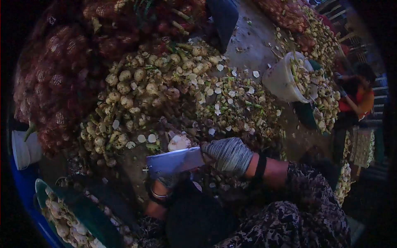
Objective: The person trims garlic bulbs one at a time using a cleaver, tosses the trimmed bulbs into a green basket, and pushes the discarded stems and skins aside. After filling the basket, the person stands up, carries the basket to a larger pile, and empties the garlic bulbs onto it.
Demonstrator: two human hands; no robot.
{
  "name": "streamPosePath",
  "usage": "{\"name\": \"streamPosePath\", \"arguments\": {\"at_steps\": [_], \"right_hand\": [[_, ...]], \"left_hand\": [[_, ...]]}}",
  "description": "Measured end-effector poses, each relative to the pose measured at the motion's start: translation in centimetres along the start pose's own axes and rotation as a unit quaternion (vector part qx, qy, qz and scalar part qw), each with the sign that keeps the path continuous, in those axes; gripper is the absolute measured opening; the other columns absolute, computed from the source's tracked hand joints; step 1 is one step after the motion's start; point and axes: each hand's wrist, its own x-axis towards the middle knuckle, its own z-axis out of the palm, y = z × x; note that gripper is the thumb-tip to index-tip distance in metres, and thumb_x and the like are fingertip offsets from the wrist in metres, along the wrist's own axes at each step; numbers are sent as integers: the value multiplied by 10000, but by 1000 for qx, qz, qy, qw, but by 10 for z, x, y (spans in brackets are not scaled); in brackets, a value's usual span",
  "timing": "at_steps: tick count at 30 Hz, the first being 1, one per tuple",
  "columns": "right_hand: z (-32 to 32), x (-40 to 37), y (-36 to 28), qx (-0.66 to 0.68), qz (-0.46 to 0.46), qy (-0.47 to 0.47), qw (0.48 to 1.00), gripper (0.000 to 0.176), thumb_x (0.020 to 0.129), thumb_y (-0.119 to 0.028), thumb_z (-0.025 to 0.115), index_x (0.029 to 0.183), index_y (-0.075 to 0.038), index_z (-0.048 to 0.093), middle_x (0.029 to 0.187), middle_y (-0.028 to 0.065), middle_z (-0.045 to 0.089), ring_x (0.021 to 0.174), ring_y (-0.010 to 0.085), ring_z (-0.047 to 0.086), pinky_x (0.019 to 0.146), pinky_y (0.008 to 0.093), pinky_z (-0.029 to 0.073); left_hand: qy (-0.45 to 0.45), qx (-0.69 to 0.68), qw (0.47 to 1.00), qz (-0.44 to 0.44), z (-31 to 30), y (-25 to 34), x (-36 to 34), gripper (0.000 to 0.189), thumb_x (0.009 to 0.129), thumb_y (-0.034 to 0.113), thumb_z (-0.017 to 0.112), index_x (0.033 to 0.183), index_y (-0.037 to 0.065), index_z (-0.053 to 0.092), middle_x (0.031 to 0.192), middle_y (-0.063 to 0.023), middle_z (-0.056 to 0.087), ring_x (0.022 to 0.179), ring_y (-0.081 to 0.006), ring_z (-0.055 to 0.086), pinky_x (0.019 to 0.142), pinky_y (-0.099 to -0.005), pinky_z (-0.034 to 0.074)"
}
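Observation:
Gloved in grey, my right hand (231,156) is wrapped round the handle of a cleaver (175,161). The wide blade points left and lies across the view of my left hand (167,180), whose fingers are mostly hidden behind it. A pale, cut root vegetable (179,142) shows just beyond the blade's upper edge; whether my left hand holds it cannot be made out. Round white slices (152,138) lie on the heap a little to the left of it.
Whole bulbs (124,89) and trimmings (231,99) are heaped ahead. Red mesh sacks (58,82) stand at the left. A white bucket (285,78) tilts at the right, near another person (359,97). A green basket (66,215) of bulbs is at the lower left.

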Motion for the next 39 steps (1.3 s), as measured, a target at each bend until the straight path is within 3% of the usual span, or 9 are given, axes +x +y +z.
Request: {"name": "streamPosePath", "arguments": {"at_steps": [17,20,23,26,27,30,35,37,39], "right_hand": [[33,10,31,-26,58,-47,997,236,808,-241,618,994,-97,599,842,145,657,817,364,659,683,466,523],[41,14,56,-83,44,-20,995,287,801,-234,633,1045,-87,605,845,137,664,812,355,670,673,473,527],[53,17,89,-61,182,1,981,299,824,-234,620,1071,-66,606,876,145,674,851,343,669,719,446,531],[42,26,71,88,160,40,982,363,870,-321,612,1123,-61,607,957,161,673,904,320,653,779,398,516],[40,14,67,141,172,57,973,387,885,-350,609,1140,-60,607,984,167,673,921,313,648,799,382,511],[51,15,44,477,158,71,862,506,888,-429,632,1229,-60,575,1022,158,672,945,285,643,826,357,502],[33,30,27,365,56,100,924,542,848,-388,695,1250,-52,554,1039,135,660,954,266,645,840,358,501],[34,22,28,272,30,154,949,535,836,-364,714,1240,-47,564,1075,127,644,943,256,645,845,359,502],[27,14,22,232,-13,126,964,623,773,-263,748,1313,-86,493,1083,161,642,979,312,643,835,380,508]], "left_hand": [[-67,-2,995,-75,-3,-62,-6,296,800,175,702,1085,113,657,1078,-78,657,917,-209,655,745,-333,550],[-51,406,883,230,5,30,7,325,813,176,716,1121,126,622,1051,-70,637,833,-201,655,655,-341,554],[76,-2,997,34,14,65,4,361,884,317,670,1180,142,564,1032,-51,620,825,-205,643,645,-342,548],[141,-470,855,-168,8,59,-5,618,918,616,479,1258,101,500,1112,-62,607,996,-220,614,830,-393,534],[58,-180,976,-106,5,68,3,652,853,551,638,1267,67,498,1164,-89,591,1086,-240,582,915,-411,498],[19,-77,995,-62,21,1,21,616,836,223,737,1344,78,420,1246,-107,554,1112,-231,568,867,-346,532],[184,298,900,258,15,35,38,612,895,371,643,1377,77,405,1214,-104,570,1090,-237,562,943,-363,462],[60,-34,995,-74,-1,34,22,604,882,313,661,1383,77,420,1233,-100,563,1066,-244,573,950,-375,458],[51,-333,919,-204,-7,7,12,568,892,268,644,1382,76,430,1232,-91,561,1028,-225,587,910,-357,480]]}}
